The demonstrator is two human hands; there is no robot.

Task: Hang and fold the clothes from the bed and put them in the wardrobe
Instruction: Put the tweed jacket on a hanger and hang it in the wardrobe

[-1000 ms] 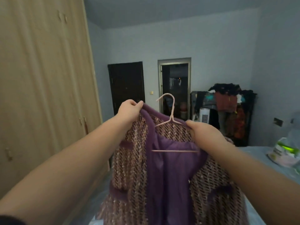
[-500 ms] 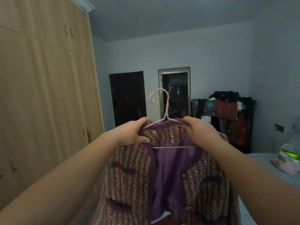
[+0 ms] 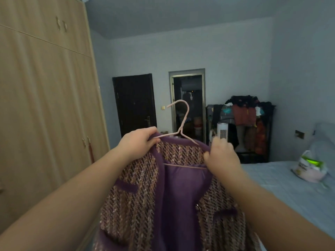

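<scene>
Centrally, in the lower middle of the frame, a purple-trimmed tweed jacket (image 3: 137,205) hangs open-fronted on a pink hanger (image 3: 184,120), held up in the air in front of the person. Its purple lining shows down the middle, and the hanger's crossbar runs across the open neck. The hook rises above the collar, its tip pointing toward the left of the frame.

The left hand (image 3: 137,142) grips the jacket's collar edge at the left shoulder, its fingers curled where the hanger's left arm goes under the cloth. The right hand (image 3: 222,156) is clenched on the opposite shoulder, its fingers folded over the purple trim at the end of the hanger's right arm.

A tall wooden wardrobe (image 3: 45,105) fills the left side, its doors closed. At the right edge lies a bed (image 3: 282,187) with a pale cover, and a plastic bag (image 3: 310,167) sits on it. On the far wall are a dark door (image 3: 135,104) and, just right of it, an open doorway (image 3: 187,104). Further right stands a rack (image 3: 243,115) piled with clothes, with a white cylinder (image 3: 222,131) in front of it.
</scene>
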